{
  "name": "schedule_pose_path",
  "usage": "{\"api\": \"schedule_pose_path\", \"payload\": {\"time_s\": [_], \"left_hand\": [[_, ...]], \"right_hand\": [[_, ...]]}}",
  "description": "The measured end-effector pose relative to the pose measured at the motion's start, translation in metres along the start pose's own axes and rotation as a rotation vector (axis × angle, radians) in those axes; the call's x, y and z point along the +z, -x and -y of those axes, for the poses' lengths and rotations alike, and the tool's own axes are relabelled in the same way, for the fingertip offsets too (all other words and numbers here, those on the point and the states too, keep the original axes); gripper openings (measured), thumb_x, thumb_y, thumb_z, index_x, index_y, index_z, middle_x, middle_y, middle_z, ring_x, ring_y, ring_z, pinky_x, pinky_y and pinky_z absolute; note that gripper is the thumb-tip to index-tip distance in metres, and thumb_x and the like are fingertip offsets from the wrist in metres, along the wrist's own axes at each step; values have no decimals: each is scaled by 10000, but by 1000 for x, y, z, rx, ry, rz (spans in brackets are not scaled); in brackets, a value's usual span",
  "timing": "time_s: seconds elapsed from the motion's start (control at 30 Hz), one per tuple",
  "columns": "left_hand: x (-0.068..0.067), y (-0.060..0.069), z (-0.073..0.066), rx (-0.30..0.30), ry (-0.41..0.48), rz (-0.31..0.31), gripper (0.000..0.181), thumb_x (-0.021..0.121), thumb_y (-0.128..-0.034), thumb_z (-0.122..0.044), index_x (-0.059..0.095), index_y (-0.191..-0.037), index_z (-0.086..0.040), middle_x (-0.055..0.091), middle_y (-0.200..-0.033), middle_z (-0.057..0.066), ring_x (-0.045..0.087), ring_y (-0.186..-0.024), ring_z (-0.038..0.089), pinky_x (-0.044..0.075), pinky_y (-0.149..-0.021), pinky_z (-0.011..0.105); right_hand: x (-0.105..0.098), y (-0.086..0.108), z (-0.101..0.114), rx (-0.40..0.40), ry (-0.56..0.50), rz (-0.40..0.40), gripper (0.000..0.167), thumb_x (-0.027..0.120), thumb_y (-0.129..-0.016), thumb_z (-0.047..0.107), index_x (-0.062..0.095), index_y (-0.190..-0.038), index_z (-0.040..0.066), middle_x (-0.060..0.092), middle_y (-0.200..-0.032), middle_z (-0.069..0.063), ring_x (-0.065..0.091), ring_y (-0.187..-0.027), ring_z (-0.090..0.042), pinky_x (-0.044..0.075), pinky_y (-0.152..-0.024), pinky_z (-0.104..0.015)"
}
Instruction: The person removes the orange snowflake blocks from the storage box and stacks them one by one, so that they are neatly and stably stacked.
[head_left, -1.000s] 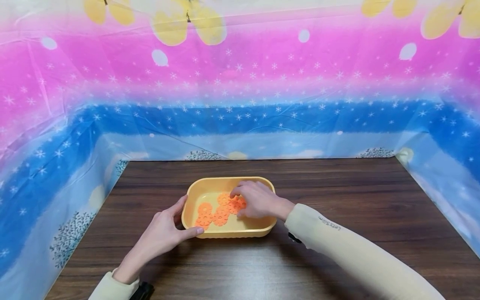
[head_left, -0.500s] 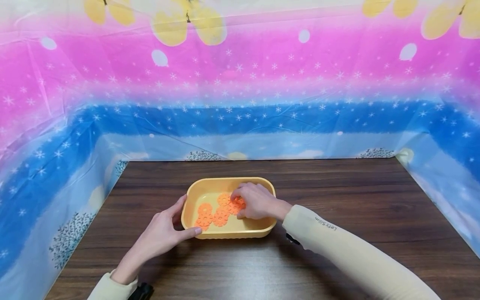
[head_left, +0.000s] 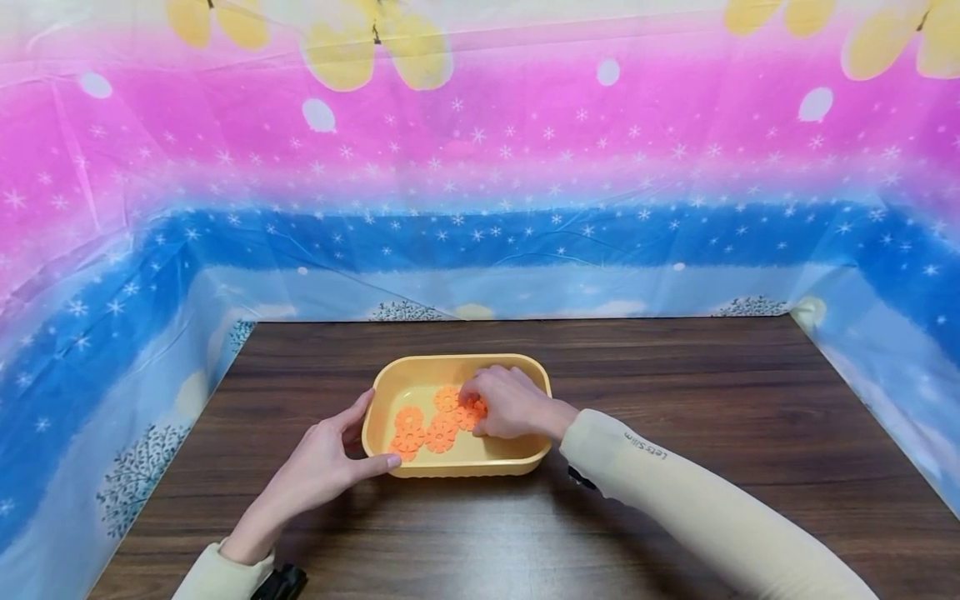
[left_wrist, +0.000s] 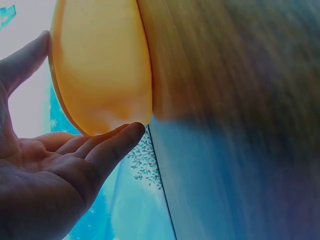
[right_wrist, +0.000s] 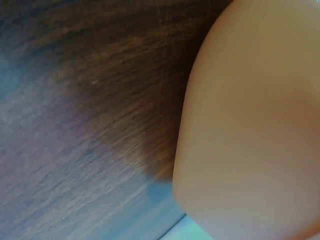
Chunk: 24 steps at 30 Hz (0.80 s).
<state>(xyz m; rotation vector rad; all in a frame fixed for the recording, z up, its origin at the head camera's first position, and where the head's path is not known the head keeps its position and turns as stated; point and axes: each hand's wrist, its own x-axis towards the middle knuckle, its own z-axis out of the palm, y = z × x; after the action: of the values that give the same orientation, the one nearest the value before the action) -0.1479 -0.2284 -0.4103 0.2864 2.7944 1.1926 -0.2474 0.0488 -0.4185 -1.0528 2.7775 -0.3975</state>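
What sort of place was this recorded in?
Likely a makeshift indoor filming booth: a snowflake-printed backdrop lines three sides of a wood-grain table holding a yellow tray of notched orange discs.

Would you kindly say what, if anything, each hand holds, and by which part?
The left hand holds the yellow tray by its left end; whether the right hand grips orange discs is hidden.

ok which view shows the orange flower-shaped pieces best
Head view: it looks into the yellow oblong plastic tray, where the orange flower-shaped pieces lie, partly hidden by the right hand. Both wrist views show the tray's outside, no pieces.
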Motion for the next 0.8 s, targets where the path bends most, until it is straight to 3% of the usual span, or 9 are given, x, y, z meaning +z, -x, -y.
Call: {"api": "schedule_pose_path", "payload": {"time_s": [0.8], "left_hand": [[1, -1, 3, -11, 64, 19, 1039, 878, -858, -336, 271, -1647, -41, 614, -1433, 221, 678, -1215, 274, 612, -908, 360]], "right_hand": [[0, -1, 0, -5, -96, 27, 405, 919, -809, 242, 759, -1181, 226, 701, -1095, 80, 594, -1042, -134, 459, -898, -358]]}}
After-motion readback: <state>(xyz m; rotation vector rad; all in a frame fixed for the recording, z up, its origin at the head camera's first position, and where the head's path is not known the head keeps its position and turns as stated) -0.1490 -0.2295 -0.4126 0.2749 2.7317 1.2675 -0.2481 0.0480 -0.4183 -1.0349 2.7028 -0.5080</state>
